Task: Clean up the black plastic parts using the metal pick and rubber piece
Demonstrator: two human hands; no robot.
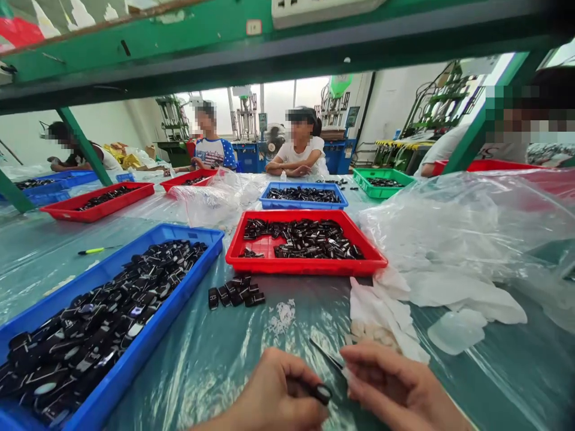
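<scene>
My left hand (276, 392) is closed around a small black plastic part (321, 392) with a pale oval at its end. In my right hand (398, 383) is a pair of slim dark tweezers (327, 354), its tip pointing up and left, above the black part and apart from it. Just beyond my hands lies a small heap of white bits (283, 317). A loose group of black parts (236, 292) sits left of that heap. Crumpled white cloth or paper (380, 308) lies beyond my right hand, with pale pieces on it.
A blue tray (197, 299) full of black parts stands at left; a red tray (309, 267) of them is ahead. More trays, clear plastic sheeting (485, 221) and a yellow-handled tool (92, 251) lie around. A green shelf beam (202, 48) crosses overhead. Several people sit across the table.
</scene>
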